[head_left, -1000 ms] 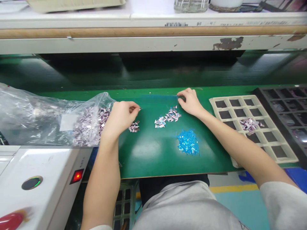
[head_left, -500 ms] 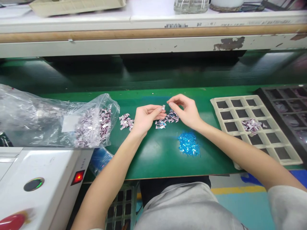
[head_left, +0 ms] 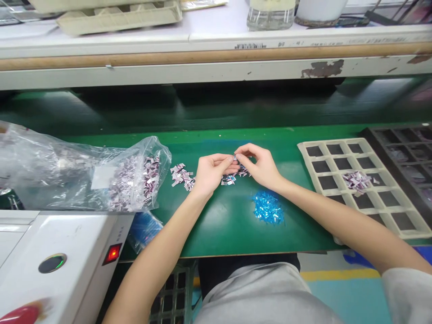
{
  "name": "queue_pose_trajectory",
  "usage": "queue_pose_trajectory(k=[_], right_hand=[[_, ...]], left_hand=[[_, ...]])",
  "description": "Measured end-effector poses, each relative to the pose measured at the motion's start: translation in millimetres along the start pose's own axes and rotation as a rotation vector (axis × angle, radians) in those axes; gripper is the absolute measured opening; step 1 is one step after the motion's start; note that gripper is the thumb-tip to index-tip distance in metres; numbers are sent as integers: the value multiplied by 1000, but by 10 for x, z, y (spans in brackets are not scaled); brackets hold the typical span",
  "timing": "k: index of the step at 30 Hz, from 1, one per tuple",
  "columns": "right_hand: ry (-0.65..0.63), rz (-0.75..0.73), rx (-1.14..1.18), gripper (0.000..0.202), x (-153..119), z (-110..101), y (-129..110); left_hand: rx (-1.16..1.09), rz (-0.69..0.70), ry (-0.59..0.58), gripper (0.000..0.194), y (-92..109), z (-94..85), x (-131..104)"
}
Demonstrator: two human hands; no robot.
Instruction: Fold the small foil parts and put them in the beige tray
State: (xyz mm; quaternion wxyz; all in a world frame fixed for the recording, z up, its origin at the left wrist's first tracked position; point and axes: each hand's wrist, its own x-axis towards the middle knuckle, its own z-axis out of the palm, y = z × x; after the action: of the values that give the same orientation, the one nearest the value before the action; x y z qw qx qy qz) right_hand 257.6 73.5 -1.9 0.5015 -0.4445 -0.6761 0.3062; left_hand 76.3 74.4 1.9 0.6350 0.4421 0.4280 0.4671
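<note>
My left hand [head_left: 212,173] pinches a small flat rectangular piece [head_left: 235,158] between thumb and fingers. The fingertips of my right hand [head_left: 259,165] are closed at that same piece, and the hands meet there. Beneath them lies a pile of similar pinkish-silver pieces [head_left: 230,179], partly hidden by the hands. To the left of my left hand is another pile of such pieces [head_left: 182,176]. A heap of shiny blue slivers [head_left: 268,208] sits on the green table [head_left: 219,229], nearer my body.
At the left, a clear plastic bag [head_left: 138,182] holds many pieces, behind a white machine [head_left: 81,252] with a red lit switch. A beige compartment tray [head_left: 381,198] with a pile of pieces on it stands at right, beside a dark tray [head_left: 405,148]. A shelf [head_left: 202,67] spans the back.
My right hand's fingertips have come in to the piece held by my left hand; before, they were a little apart. The whole view has shifted slightly.
</note>
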Motion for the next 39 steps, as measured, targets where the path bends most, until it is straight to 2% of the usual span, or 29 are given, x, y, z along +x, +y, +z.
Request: queue_pose_trajectory(k=[6,16,23,29,33,36,39], right_hand=[[8,3,-28,11,4,-20,56],[38,-10,-70,13,-39,-14,-1],[38,20,-86,12,-43,-1,-16],[23,28,-35,10,-27,-5,68],[-57,40,38,22,0,-31,79],[-105,30,16,23,21,-71,47],[-147,39,-51,23,39,-130,45]], left_hand=[[9,-4,-6,45,-31,13,4],[42,-12,33,42,-7,26,-19],[44,-10,31,47,-2,41,-34],[55,-9,13,47,-26,34,-19],[71,1,4,44,-64,44,-4],[200,40,-2,35,-16,-43,10],[582,188,41,19,171,-312,27]])
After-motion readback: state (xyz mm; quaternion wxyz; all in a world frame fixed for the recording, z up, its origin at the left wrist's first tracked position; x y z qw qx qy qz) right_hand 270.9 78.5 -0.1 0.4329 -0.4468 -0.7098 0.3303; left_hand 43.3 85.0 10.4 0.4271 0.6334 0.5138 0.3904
